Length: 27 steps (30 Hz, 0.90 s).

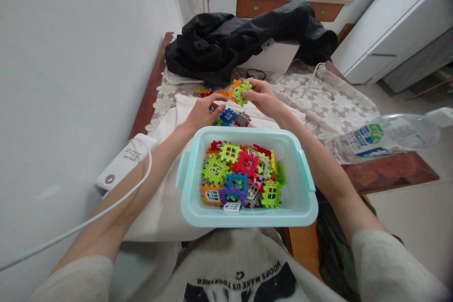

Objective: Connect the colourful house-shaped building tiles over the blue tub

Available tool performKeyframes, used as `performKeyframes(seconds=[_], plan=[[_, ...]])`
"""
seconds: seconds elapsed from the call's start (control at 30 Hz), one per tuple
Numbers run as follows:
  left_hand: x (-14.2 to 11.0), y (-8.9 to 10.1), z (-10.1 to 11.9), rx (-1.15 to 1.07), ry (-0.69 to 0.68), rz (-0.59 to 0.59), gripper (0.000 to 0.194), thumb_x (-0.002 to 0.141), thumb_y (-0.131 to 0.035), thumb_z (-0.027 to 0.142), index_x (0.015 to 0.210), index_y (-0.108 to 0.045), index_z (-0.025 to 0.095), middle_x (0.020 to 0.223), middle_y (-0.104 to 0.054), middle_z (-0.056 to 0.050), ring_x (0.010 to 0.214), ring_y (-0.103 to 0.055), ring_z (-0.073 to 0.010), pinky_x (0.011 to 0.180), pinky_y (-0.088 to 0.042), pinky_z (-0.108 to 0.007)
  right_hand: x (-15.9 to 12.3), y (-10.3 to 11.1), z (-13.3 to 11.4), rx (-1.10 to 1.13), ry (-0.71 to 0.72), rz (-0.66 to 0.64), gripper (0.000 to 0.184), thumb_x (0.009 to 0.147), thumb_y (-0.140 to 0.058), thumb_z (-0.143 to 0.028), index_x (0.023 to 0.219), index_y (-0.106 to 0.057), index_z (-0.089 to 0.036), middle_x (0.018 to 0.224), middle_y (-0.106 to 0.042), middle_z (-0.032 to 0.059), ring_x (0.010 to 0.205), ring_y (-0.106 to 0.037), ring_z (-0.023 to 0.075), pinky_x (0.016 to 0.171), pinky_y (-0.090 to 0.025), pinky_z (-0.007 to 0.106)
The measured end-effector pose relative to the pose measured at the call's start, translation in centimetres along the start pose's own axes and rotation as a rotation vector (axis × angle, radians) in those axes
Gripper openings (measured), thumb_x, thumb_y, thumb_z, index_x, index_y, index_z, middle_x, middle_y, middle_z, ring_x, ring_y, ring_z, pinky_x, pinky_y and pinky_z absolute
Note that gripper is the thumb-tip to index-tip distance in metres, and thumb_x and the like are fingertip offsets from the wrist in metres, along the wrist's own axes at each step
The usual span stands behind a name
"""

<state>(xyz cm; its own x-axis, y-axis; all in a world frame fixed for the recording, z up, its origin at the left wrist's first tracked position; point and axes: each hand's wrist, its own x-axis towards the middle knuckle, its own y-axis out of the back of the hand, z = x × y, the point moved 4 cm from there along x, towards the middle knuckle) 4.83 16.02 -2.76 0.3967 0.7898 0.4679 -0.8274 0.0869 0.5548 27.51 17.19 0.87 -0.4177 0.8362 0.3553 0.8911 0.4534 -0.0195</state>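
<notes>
My right hand (262,97) is closed on a green interlocking plastic tile (243,92) joined to an orange tile (233,89), held above the table. My left hand (203,111) pinches the orange side of the same joined piece. Under my hands lie several loose tiles (230,117) in blue, grey and red on a white cloth (166,151). Nearer to me sits a pale turquoise plastic tub (299,207) holding several colourful window-shaped tiles (240,174).
A black jacket (230,40) lies heaped at the table's far end by a white box (272,56). A clear water bottle (385,137) lies on its side at right. A white power adapter (123,163) with a cable sits at left beside the wall.
</notes>
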Motion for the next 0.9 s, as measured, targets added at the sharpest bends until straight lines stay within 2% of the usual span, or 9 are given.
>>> performKeyframes(seconds=[0.2,0.27,0.37,0.47,0.6,0.67,0.73,0.8,0.9], plan=[[-0.1,0.0,0.7,0.043,0.028,-0.044,0.045,0.102,-0.067,0.052,0.127,-0.079,0.017,0.115,-0.086,-0.011,0.089,-0.08,-0.0227,0.078,-0.059,-0.032,-2.2,-2.0,-9.6,-0.055,-0.088,-0.605,0.051,0.087,-0.098,-0.058,0.104,-0.082,-0.012,0.089,-0.079,0.0037,0.073,-0.071,0.0126,0.068,-0.059,0.023],[-0.1,0.1,0.8,0.047,0.026,-0.049,0.046,0.103,-0.067,0.054,0.128,-0.08,0.018,0.116,-0.086,-0.012,0.091,-0.081,-0.0232,0.08,-0.059,-0.033,-2.9,-2.7,-11.1,-0.121,-0.102,-0.79,0.053,0.089,-0.096,-0.06,0.107,-0.085,-0.011,0.092,-0.082,0.0056,0.08,-0.074,0.0138,0.075,-0.06,0.023],[-0.1,0.2,0.7,0.046,0.012,-0.06,0.057,0.104,-0.065,0.067,0.129,-0.08,0.018,0.115,-0.086,-0.013,0.092,-0.081,-0.0244,0.084,-0.06,-0.035,-3.0,-2.8,-10.7,-0.148,-0.107,-0.971,0.063,0.096,-0.084,-0.071,0.117,-0.087,-0.012,0.1,-0.085,0.0083,0.088,-0.075,0.0144,0.083,-0.06,0.024],[0.0,0.2,0.5,0.014,-0.005,-0.087,0.074,0.102,-0.061,0.082,0.131,-0.08,0.017,0.118,-0.086,-0.015,0.095,-0.083,-0.0266,0.086,-0.062,-0.037,-1.9,-2.1,-7.6,-0.084,-0.057,-0.864,0.072,0.103,-0.068,-0.08,0.114,-0.086,-0.011,0.095,-0.084,0.01,0.082,-0.072,0.0131,0.075,-0.057,0.024],[-0.1,-0.1,-0.3,-0.104,0.017,-0.089,0.078,0.103,-0.054,0.087,0.132,-0.079,0.019,0.121,-0.085,-0.015,0.104,-0.084,-0.0296,0.089,-0.065,-0.039,-0.1,-1.7,-1.4,-0.145,0.01,-0.268,0.076,0.104,-0.057,-0.088,0.099,-0.084,-0.017,0.081,-0.076,0.0047,0.072,-0.065,0.0141,0.069,-0.055,0.027],[-0.1,-0.2,-0.9,-0.213,0.056,-0.043,0.075,0.105,-0.052,0.087,0.135,-0.076,0.022,0.122,-0.084,-0.014,0.107,-0.083,-0.0294,0.089,-0.067,-0.04,-0.1,-2.6,1.2,-0.344,0.028,-0.109,0.069,0.098,-0.069,-0.087,0.106,-0.085,-0.02,0.098,-0.081,0.0073,0.089,-0.071,0.0201,0.082,-0.061,0.034],[-0.1,-0.1,-1.5,-0.315,0.104,0.015,0.075,0.105,-0.05,0.088,0.139,-0.073,0.025,0.133,-0.082,-0.014,0.113,-0.082,-0.0292,0.089,-0.069,-0.041,-0.6,-3.8,2.6,-0.525,0.092,-0.067,0.062,0.095,-0.078,-0.079,0.123,-0.083,-0.024,0.131,-0.081,0.0127,0.118,-0.072,0.0279,0.104,-0.062,0.046],[0.0,0.0,-1.8,-0.358,0.135,0.062,0.077,0.103,-0.049,0.091,0.14,-0.071,0.027,0.144,-0.078,-0.015,0.122,-0.08,-0.0295,0.091,-0.069,-0.041,-1.2,-4.9,3.2,-0.686,0.159,-0.124,0.057,0.096,-0.082,-0.07,0.134,-0.081,-0.027,0.155,-0.072,0.0153,0.139,-0.064,0.0318,0.121,-0.054,0.054],[0.1,0.1,-1.8,-0.355,0.151,0.086,0.078,0.103,-0.047,0.092,0.14,-0.069,0.027,0.147,-0.076,-0.015,0.126,-0.077,-0.029,0.096,-0.067,-0.042,-2.0,-5.5,3.4,-0.87,0.209,-0.259,0.049,0.103,-0.076,-0.062,0.138,-0.079,-0.027,0.165,-0.065,0.0147,0.149,-0.057,0.0307,0.13,-0.046,0.058]])
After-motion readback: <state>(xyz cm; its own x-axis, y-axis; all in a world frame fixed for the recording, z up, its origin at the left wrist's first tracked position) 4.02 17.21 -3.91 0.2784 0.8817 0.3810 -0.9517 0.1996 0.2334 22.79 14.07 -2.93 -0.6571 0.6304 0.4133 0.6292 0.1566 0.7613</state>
